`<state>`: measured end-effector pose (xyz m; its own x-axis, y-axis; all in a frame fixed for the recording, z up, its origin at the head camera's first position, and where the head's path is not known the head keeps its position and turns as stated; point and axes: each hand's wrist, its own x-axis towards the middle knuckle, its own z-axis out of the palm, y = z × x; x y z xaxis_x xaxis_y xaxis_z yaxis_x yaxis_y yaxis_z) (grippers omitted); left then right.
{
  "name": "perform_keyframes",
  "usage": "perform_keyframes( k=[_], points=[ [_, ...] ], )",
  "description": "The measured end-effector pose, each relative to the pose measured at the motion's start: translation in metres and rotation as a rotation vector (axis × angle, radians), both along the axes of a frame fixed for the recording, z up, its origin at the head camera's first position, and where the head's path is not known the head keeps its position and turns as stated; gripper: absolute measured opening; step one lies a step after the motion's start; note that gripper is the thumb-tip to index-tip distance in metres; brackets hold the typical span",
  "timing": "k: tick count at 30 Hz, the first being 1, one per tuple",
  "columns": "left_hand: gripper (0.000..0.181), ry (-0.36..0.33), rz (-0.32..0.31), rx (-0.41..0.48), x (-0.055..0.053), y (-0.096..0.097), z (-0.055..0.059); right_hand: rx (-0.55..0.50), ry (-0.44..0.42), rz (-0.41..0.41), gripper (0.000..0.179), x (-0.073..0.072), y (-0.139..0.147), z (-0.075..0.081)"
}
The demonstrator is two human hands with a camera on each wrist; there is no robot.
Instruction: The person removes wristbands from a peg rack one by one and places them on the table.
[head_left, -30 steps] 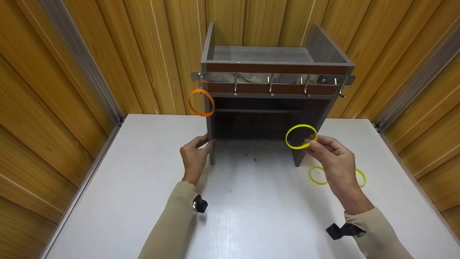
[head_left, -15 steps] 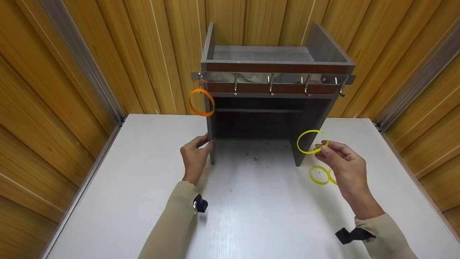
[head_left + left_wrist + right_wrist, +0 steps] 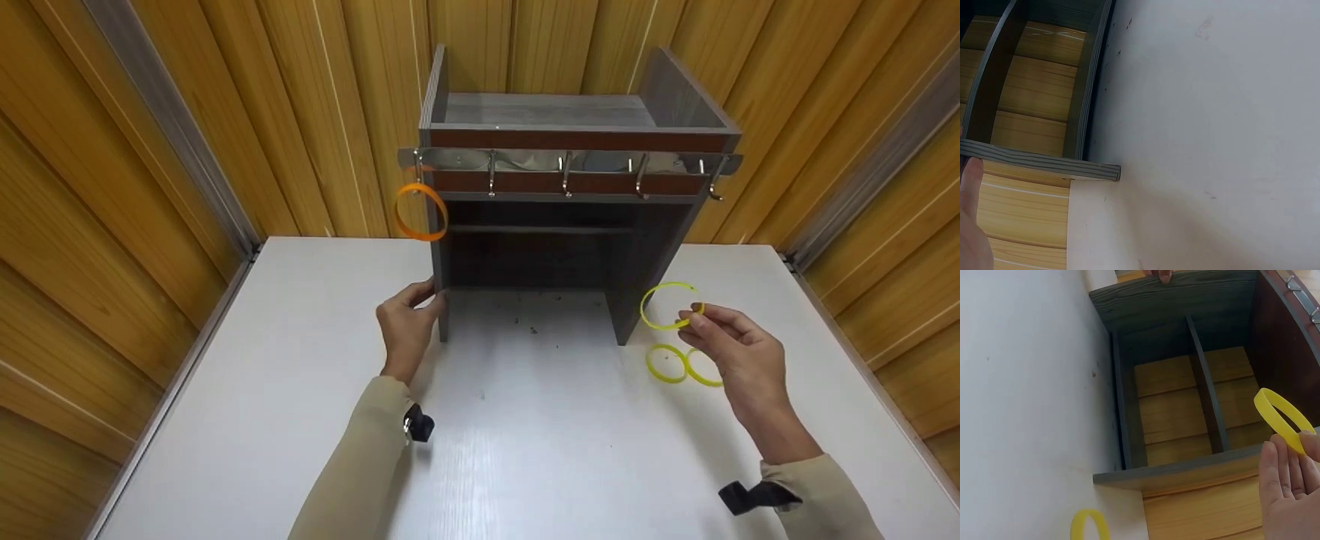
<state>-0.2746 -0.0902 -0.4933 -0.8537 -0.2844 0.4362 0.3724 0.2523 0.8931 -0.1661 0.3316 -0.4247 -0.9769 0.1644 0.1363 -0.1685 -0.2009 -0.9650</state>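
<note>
My left hand (image 3: 405, 330) grips the lower left side panel (image 3: 442, 319) of a grey wooden shelf unit (image 3: 577, 140), thumb on the inner side. Between thumb and fingers, my right hand (image 3: 742, 358) pinches a yellow silicone wristband (image 3: 1267, 412), held up in front of the unit's right leg. Two more yellow wristbands (image 3: 667, 381) lie side by side on the table below it, the farther right one partly behind my right hand. An orange wristband (image 3: 422, 236) hangs from the leftmost hook of the metal hook rail (image 3: 525, 160).
The rail runs across the unit's brown front, and its several other hooks carry nothing. Wood-patterned walls (image 3: 285, 112) enclose the white table (image 3: 540, 450) at the back and sides. Small dark specks (image 3: 533, 330) dot the tabletop under the unit.
My right hand has moved right and toward me with the yellow wristband, away from the unit's front. The left hand has stayed on the panel.
</note>
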Motion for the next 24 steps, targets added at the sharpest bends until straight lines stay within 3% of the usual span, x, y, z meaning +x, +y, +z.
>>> perform_keyframes(
  k=[8, 18, 24],
  points=[
    [0.020, 0.027, -0.001, -0.018, -0.001, -0.001, 0.000, -0.038, -0.001, 0.012, 0.021, 0.001, 0.021, -0.011],
    [0.019, 0.026, 0.004, -0.016, -0.001, 0.000, -0.001, 0.062, -0.106, -0.010, 0.026, 0.006, 0.053, -0.024],
    [0.020, 0.018, -0.005, -0.008, 0.000, 0.000, -0.002, 0.076, -0.150, 0.012, 0.021, 0.009, 0.072, -0.036]
  ],
)
